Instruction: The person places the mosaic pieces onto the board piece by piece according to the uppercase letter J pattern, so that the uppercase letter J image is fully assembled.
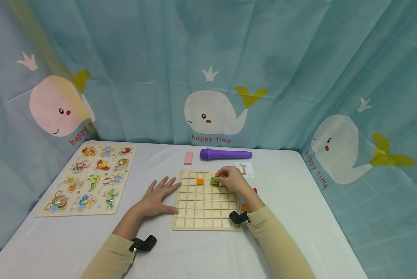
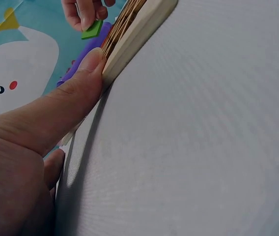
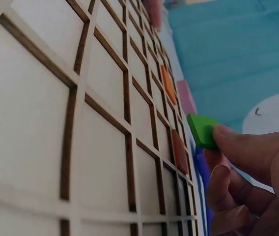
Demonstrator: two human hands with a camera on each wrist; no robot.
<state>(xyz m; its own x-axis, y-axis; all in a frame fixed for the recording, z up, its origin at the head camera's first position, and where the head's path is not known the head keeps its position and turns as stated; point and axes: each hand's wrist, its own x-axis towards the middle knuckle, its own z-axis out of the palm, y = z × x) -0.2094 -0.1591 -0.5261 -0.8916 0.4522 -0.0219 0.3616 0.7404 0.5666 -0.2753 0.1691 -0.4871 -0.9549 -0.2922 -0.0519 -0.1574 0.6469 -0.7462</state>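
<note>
Between thumb and fingers, my right hand [image 1: 231, 179] pinches a green square tile [image 3: 203, 131] just above the far part of a wooden grid board [image 1: 204, 212]. An orange tile [image 1: 200, 181] lies in a cell near the board's far edge. In the right wrist view a red-brown tile [image 3: 180, 151] also sits in a cell, close to the green one. My left hand [image 1: 157, 200] lies spread at the board's left side, fingers straight. Its thumb [image 2: 75, 96] touches the board's edge in the left wrist view.
Behind the board are a pink block [image 1: 188, 158] and a purple microphone-shaped object [image 1: 226, 154]. A pattern card [image 1: 247, 169] lies beyond my right hand. Red [image 1: 255, 190] and orange [image 1: 244, 207] pieces show partly beside my right forearm. An animal puzzle board [image 1: 86, 180] is at left.
</note>
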